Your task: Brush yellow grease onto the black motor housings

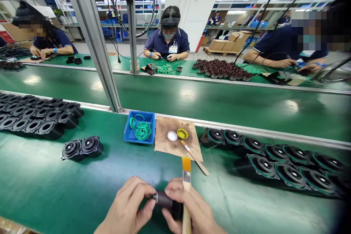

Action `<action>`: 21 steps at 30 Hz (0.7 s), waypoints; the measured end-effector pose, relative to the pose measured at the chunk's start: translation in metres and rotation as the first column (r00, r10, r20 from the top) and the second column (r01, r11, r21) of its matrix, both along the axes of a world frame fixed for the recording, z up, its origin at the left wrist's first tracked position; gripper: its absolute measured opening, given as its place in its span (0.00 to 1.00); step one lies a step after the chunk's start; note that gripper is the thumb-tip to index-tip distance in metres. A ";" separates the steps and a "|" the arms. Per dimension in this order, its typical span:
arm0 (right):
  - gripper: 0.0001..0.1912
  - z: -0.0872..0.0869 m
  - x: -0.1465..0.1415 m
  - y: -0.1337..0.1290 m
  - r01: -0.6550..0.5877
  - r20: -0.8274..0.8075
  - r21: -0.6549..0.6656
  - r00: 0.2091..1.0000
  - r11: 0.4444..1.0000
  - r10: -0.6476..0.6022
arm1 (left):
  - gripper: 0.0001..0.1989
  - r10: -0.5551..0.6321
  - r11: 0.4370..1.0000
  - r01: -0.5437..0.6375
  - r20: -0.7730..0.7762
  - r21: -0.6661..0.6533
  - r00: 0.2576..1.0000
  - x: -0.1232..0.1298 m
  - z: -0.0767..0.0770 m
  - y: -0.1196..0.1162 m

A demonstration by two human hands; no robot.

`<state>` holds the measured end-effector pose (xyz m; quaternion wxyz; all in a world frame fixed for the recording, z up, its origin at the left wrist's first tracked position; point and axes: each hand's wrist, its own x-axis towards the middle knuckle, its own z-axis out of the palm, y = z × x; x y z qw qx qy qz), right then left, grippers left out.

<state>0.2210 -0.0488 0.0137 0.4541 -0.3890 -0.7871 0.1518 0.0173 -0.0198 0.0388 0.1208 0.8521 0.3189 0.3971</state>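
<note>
L hand (130, 204): fingers pinching dark part (166, 202) | R hand (189, 204): fingers gripping dark part, brush (186, 186) | both nearer than blue bin (139, 127)

factory assembly hall, long green workbenches (35, 175), uniformed workers (168, 45), rows of black parts (287, 164), storage shelving (142, 7)

Bin (137, 141): rings (142, 131) inside. Cardboard (167, 150) just right, shallow dishes (172, 136) on it. Housing pair (81, 148) left; housing rows (33, 117) farther left.
</note>
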 end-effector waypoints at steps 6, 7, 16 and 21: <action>0.10 0.008 -0.004 -0.003 -0.104 -0.220 -0.287 0.975 0.952 0.040 | 0.11 0.069 0.952 0.003 -0.225 0.305 0.972 0.004 -0.005 0.000; 0.09 0.008 -0.005 -0.004 -0.103 -0.228 -0.307 0.973 0.946 0.032 | 0.11 0.060 0.947 0.017 -0.228 0.322 0.972 0.004 -0.007 0.000; 0.08 0.014 -0.009 -0.008 -0.092 -0.199 -0.303 0.979 0.949 0.032 | 0.14 0.015 0.951 0.029 -0.141 0.307 0.990 0.005 -0.021 -0.004; 0.07 0.004 -0.011 -0.007 -0.090 -0.190 -0.185 0.980 0.978 0.055 | 0.15 0.012 0.963 0.017 -0.103 0.269 0.995 0.006 -0.024 -0.007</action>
